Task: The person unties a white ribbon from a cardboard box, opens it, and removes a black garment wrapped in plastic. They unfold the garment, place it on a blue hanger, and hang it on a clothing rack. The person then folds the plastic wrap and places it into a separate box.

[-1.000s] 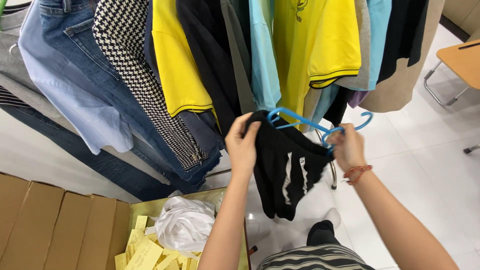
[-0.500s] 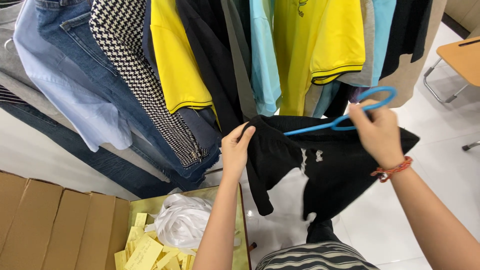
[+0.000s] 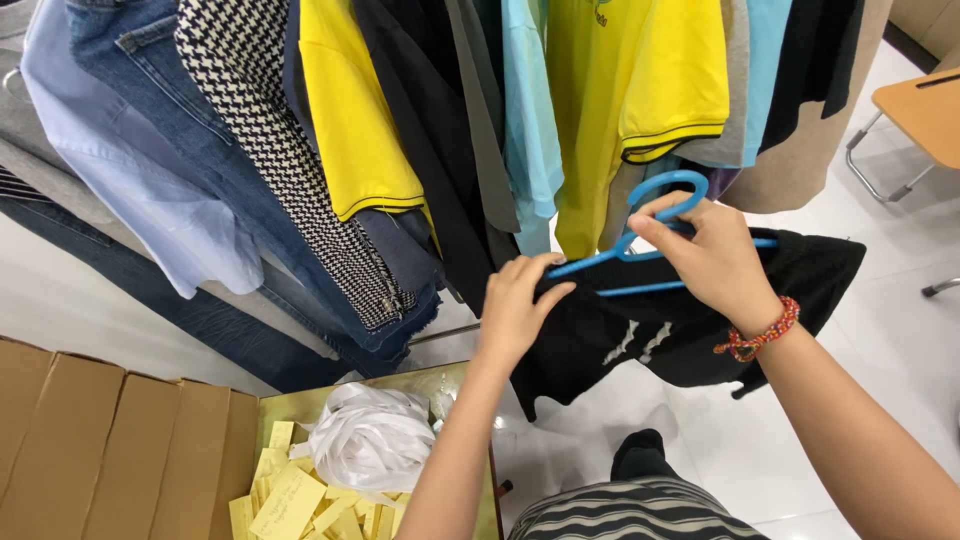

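- Right hand [image 3: 710,262] is closed around the blue hanger [image 3: 640,245]; left hand [image 3: 515,305] pinches the black garment [image 3: 680,320] at its left shoulder, just below the hanging clothes [image 3: 400,130].
- A loose shoulder could slide off the hanger, judging by the uneven drape.

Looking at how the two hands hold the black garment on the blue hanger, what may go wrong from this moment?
1. The black garment seems only partly seated on the blue hanger; the left hand pinches one shoulder, so that side might slip off.
2. The right hand grips near the hook, so the hanger may tilt.
3. The rack of hanging clothes looks crowded; the hook could snag a neighbouring shirt.
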